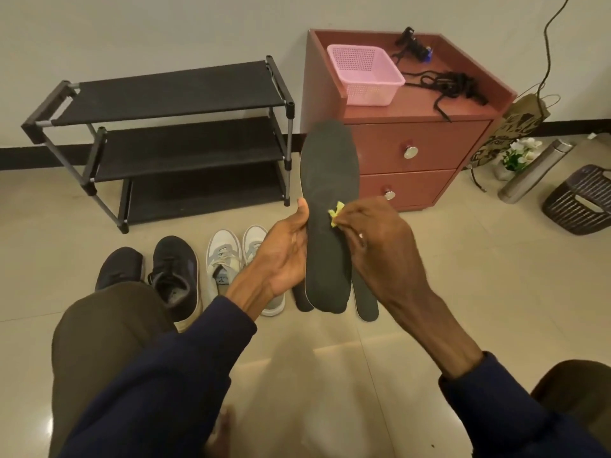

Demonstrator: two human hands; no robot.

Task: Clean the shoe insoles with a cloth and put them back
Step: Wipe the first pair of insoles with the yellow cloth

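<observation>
Pale glossy floor tiles meet a plain wall with a dark skirting strip. Most of the yellow cloth is buried under the curled fingertips of the right hand, which pinch it against the face of the dark insole; only a small tuft shows. The left hand grips the insole's edge with its thumb on the front and its other fingers hidden behind. The insole stands upright between both hands, its toe end well above the fingers.

Below the fingers, what look like two loose insoles lie on the floor, largely covered by the held one and the right wrist. Left of the left fingers sit white shoes, one partly behind the wrist, and black shoes. Beyond the fingers stand a black shoe rack and a reddish cabinet carrying a pink basket and tangled black cords. Far right of the right fingers are a steel flask and a dark slatted stool, cut off by the frame.
</observation>
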